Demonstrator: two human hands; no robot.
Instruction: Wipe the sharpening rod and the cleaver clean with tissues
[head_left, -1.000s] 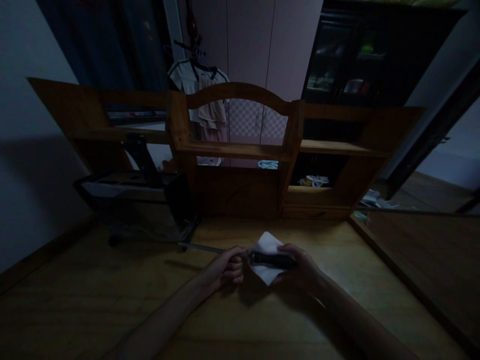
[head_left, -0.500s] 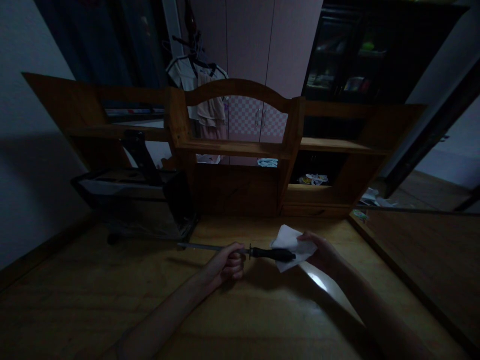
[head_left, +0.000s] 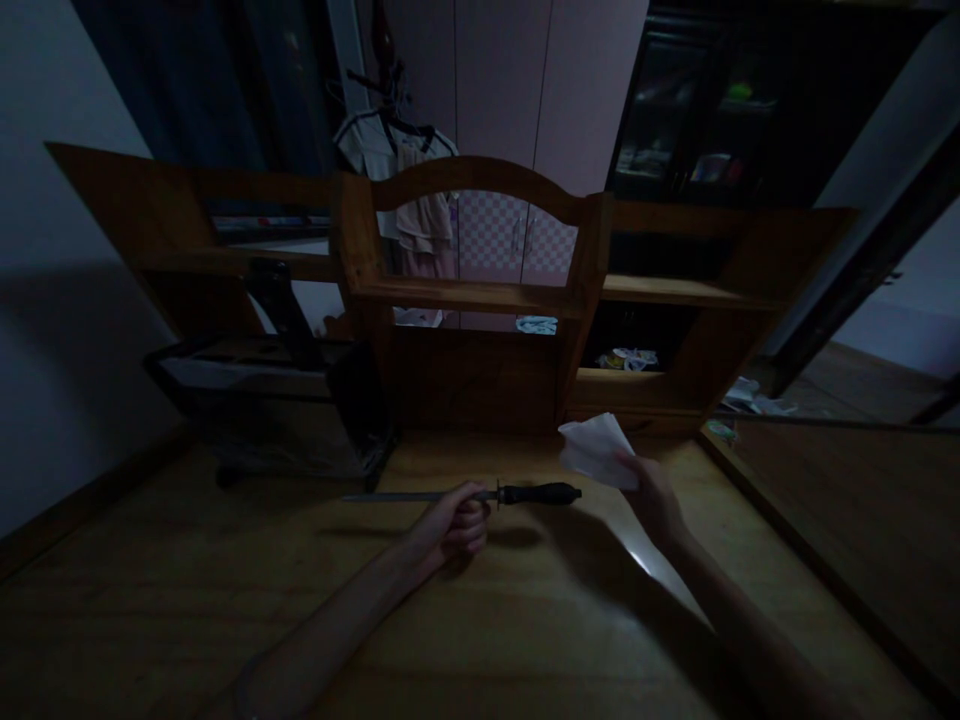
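A sharpening steel (head_left: 540,494) with a black handle and a thin grey rod lies level above the table, its handle pointing right. My left hand (head_left: 459,522) is closed around the rod just left of the guard. To the upper right of the handle, my right hand (head_left: 652,495) pinches a folded white paper tissue (head_left: 598,450) by its lower right corner. The tissue is apart from the steel. Part of the rod is hidden behind my left fingers.
A knife block (head_left: 262,430) with one black-handled knife (head_left: 283,310) in it stands at the table's back left. Behind it rises a wooden shelf unit (head_left: 472,293). The wooden tabletop (head_left: 450,640) reaches toward me, and its raised right edge runs beside my right arm.
My right hand has lifted the tissue up and away from the steel's handle, which is now uncovered. The steel has shifted slightly left and turned more level in my left hand.
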